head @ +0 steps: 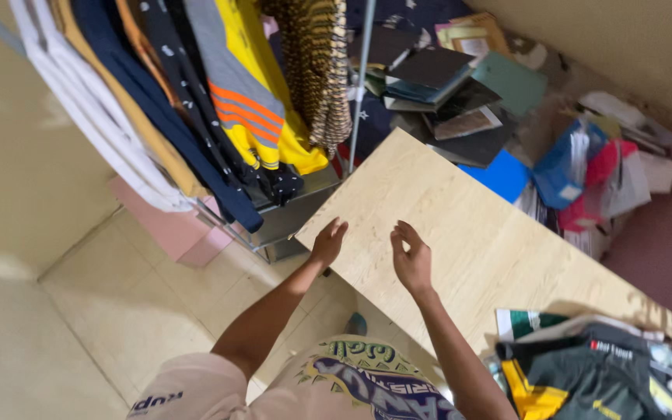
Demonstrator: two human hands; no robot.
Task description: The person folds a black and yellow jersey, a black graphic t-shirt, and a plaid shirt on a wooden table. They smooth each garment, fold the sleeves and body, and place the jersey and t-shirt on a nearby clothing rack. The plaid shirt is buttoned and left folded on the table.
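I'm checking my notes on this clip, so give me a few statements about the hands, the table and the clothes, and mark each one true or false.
1. Both hands hold a folded shirt. False: the left hand and the right hand are empty and open over the wooden table.
2. Clothes hang on a rack to the left of the table. True.
3. A pile of dark and yellow garments lies at the table's near right end. True.
4. The books and papers are stacked neatly on the table. False: they lie scattered on the floor beyond it.
5. The left hand rests near the table's edge. True.
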